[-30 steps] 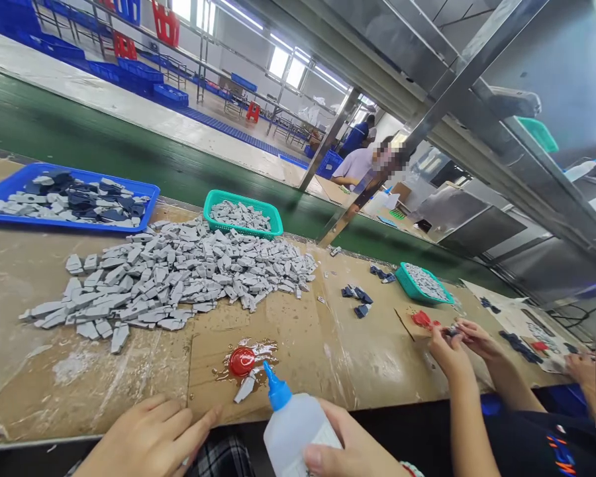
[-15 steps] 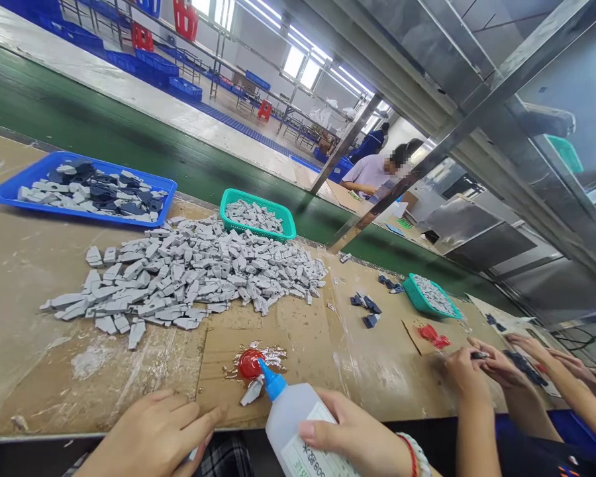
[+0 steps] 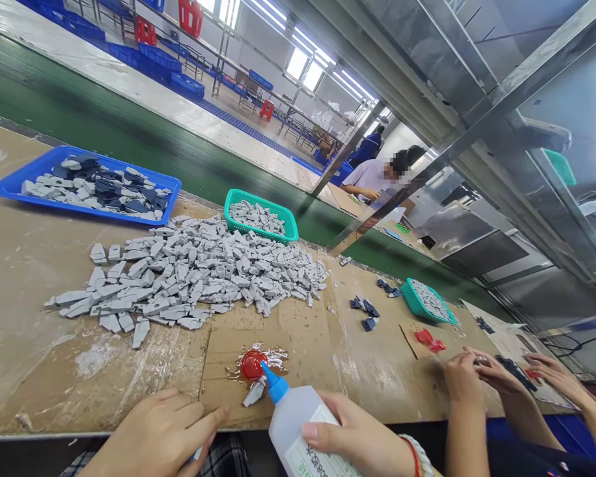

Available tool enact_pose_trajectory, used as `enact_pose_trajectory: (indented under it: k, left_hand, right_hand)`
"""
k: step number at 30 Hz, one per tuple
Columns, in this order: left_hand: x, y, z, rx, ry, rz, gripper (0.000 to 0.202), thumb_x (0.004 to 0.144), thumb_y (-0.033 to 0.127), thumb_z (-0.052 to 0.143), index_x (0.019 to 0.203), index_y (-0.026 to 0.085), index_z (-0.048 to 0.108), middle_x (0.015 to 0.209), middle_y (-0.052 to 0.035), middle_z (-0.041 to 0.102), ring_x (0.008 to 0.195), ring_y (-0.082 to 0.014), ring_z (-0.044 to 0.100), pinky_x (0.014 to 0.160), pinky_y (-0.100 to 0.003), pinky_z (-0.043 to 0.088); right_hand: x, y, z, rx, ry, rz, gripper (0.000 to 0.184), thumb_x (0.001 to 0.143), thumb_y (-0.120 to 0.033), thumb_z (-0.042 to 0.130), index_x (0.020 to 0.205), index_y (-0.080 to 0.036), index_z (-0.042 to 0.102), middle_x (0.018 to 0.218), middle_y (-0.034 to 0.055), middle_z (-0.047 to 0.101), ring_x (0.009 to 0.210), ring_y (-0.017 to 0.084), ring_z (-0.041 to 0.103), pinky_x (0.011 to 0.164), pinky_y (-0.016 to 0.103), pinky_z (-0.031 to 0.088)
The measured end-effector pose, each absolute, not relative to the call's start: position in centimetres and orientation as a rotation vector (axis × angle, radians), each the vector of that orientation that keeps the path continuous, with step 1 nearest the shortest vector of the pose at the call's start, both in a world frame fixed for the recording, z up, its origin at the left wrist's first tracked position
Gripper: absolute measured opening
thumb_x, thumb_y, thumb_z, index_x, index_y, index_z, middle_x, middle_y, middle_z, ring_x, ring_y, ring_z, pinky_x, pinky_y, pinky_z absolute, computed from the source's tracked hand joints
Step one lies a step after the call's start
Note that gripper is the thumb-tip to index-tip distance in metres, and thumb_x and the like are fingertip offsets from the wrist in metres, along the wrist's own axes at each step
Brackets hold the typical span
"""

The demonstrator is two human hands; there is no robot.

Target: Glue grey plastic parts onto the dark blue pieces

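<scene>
My right hand (image 3: pixel 355 434) is wrapped around a white glue bottle (image 3: pixel 298 424) with a blue nozzle, tilted up and to the left. The nozzle tip is at the right rim of a small round red dish (image 3: pixel 253 366), which sits on a glue-smeared cardboard sheet (image 3: pixel 218 358). Just below the dish lies one grey piece (image 3: pixel 254 392), close to the nozzle. My left hand (image 3: pixel 163 430) rests at the table's front edge with its fingers curled together. A small pale bit shows under those fingers; what it is I cannot make out.
A heap of grey pieces (image 3: pixel 193 271) spreads beyond my hands. Behind it stand a blue tray (image 3: pixel 10 189) of grey and dark pieces and a green basket (image 3: pixel 291 228). At right, a co-worker's hands (image 3: pixel 471 377) work near another green basket (image 3: pixel 412 301). A metal post (image 3: pixel 347 235) rises behind.
My hands and the glue bottle hold nearly the same pose; the view has shifted slightly. At right, the co-workers' hands have moved a little.
</scene>
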State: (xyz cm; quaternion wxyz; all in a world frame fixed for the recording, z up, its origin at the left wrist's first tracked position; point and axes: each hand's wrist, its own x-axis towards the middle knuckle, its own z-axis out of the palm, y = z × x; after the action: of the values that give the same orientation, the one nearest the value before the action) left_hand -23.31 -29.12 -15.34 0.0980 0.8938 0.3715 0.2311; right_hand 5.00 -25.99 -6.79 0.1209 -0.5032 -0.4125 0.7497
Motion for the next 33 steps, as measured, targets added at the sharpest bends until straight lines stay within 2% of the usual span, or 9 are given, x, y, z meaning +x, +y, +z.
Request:
enact_pose_trajectory:
  k: [8, 24, 33]
  left_hand:
    - [-23.2, -28.9, -15.2, 2.605, 1.117, 0.811, 0.035, 0.092, 0.007, 0.041, 0.120, 0.021, 0.058, 0.079, 0.0007, 0.066, 0.064, -0.0183, 0.060, 0.060, -0.035, 0.042]
    - [-23.1, -29.0, -15.7, 2.576, 1.131, 0.828, 0.036, 0.095, 0.011, 0.040, 0.124, 0.023, 0.057, 0.078, 0.0004, 0.065, 0.065, -0.0191, 0.060, 0.060, -0.036, 0.041]
    - [-23.1, -28.9, -15.7, 2.588, 1.109, 0.824, 0.039, 0.094, 0.008, 0.040, 0.127, 0.022, 0.054, 0.079, 0.0006, 0.064, 0.066, -0.0181, 0.061, 0.061, -0.035, 0.040]
  right_hand:
    - [5.7, -26.0, -7.0, -1.449, -1.230, 2.157, 0.056, 0.068, -0.053, 0.081, 0.100, -0.009, 0.065, 0.079, 0.0028, 0.062, 0.062, 0.006, 0.054, 0.056, 0.016, 0.042]
    - [5.7, -25.7, -6.5, -1.372, -1.240, 2.176, 0.050, 0.074, -0.048, 0.080, 0.104, -0.010, 0.066, 0.081, 0.0034, 0.063, 0.062, 0.005, 0.056, 0.056, 0.014, 0.045]
    - [5.7, -25.4, -6.7, -1.398, -1.240, 2.169, 0.054, 0.072, -0.051, 0.080, 0.104, -0.009, 0.066, 0.081, 0.0048, 0.064, 0.061, 0.006, 0.057, 0.055, 0.016, 0.046]
